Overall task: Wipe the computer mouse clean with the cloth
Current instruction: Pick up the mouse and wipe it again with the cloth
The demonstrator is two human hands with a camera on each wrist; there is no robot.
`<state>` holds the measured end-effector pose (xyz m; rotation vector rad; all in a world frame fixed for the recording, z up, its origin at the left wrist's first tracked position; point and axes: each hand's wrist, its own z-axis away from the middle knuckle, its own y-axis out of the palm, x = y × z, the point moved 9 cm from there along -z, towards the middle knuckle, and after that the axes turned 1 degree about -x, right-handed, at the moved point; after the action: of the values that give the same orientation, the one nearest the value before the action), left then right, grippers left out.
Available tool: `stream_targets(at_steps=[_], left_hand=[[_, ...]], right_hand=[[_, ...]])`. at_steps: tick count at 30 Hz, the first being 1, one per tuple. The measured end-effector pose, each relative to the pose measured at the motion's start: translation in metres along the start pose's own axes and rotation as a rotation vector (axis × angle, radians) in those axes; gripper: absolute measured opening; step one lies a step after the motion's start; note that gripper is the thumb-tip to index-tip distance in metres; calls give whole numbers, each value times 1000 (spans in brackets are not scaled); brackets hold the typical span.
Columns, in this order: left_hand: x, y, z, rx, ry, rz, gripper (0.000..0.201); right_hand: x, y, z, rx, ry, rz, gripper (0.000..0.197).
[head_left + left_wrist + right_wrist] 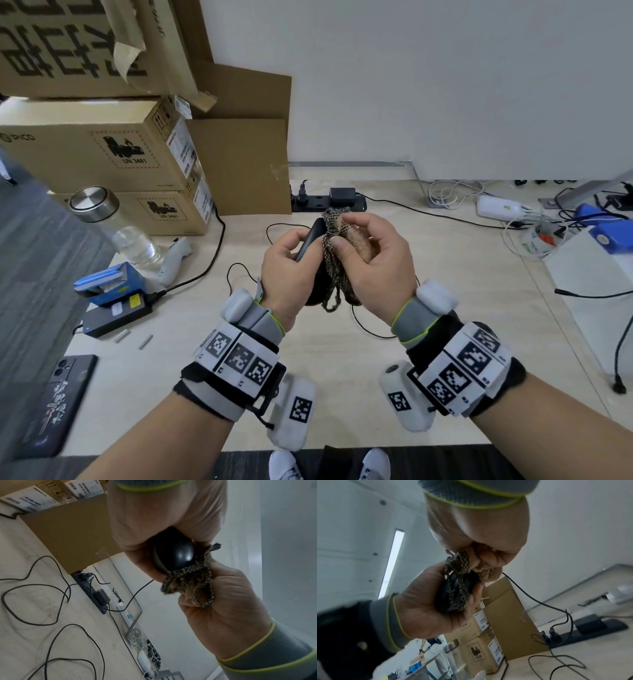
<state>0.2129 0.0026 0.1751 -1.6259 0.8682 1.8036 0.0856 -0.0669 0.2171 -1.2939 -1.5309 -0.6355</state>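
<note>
A black wired computer mouse (310,240) (173,553) (447,595) is held up above the desk, gripped in my left hand (291,263) (154,520) (423,601). A brown cloth with a dark checked edge (337,240) (188,582) (471,566) is bunched in my right hand (373,257) (228,608) (479,534), which presses it against the mouse's right side. The mouse's black cable (530,596) hangs down to the desk. Much of the mouse is hidden by fingers and cloth.
Cardboard boxes (102,154) are stacked at the back left. A glass bottle with a steel lid (113,222), a blue box (109,281), a charger (116,318) and a phone (51,404) lie at left. A black power strip (325,202) and cables run behind the hands.
</note>
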Motion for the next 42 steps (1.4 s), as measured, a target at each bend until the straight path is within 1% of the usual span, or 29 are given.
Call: stream_targets(at_steps=[1,3,4,6,8,9,11,13,14,15,16,17,20,21,23,25,27,32,35,37,39,40,41,42], left_hand=[[0,0,0,-3,-4,11,25],[0,-2,0,-10,-9,22,21],[0,-2,-1,-7,-10,23,19],[0,-1,0,17,-5,18,17],[-1,0,2,35,-1,29,19],[0,0,3,44,-2,38,20],[1,-1,2,59,-15,37,24],[2,-4,1,57,-32,13,29],[1,-5,0,50,-32,-1,29],[0,-5,0,39,-28,-13,29],[-2,-6,0,26,-22,-23,29],[-3,-7,0,13,-17,-30,28],[-3,-8,-1,-12,-23,-22,22],[-2,-8,-1,-19,-31,-16,18],[0,-8,-1,-29,-59,4,11],[0,-7,-1,-30,-77,28,12],[0,-6,-1,-31,-84,36,17],[4,-5,-3,-29,-111,79,21],[8,-5,-5,-25,-109,97,23],[9,-6,-6,-32,-94,98,30],[5,-8,-7,-48,-44,84,52],[2,-8,-6,-57,-13,73,60],[-2,-9,-5,-71,18,59,62],[-6,-10,-4,-92,45,34,62]], right_hand=[[3,1,0,-5,-48,47,23],[4,1,-1,-22,-103,60,22],[3,1,-2,-37,-103,57,19],[-4,1,-6,-63,-42,36,12],[-12,3,-11,-73,46,5,5],[-17,3,-11,-71,109,-48,3],[-32,6,-9,-37,313,-261,8],[-42,17,-2,65,525,-549,15],[-43,21,0,111,575,-655,19],[-41,22,1,141,587,-711,24],[-40,21,1,153,575,-723,25],[-38,21,2,150,548,-703,23],[-33,18,0,127,437,-595,10],[-33,17,-1,114,409,-575,10],[-32,16,0,96,387,-566,17],[-32,17,1,94,404,-590,20],[-34,20,4,106,452,-638,17],[-39,20,5,101,525,-692,21],[-41,21,6,100,547,-714,34],[-41,20,5,100,549,-725,37],[-40,19,4,89,514,-685,27],[-38,16,3,74,463,-615,20],[-34,12,2,58,390,-486,16],[-29,10,0,45,309,-322,18]])
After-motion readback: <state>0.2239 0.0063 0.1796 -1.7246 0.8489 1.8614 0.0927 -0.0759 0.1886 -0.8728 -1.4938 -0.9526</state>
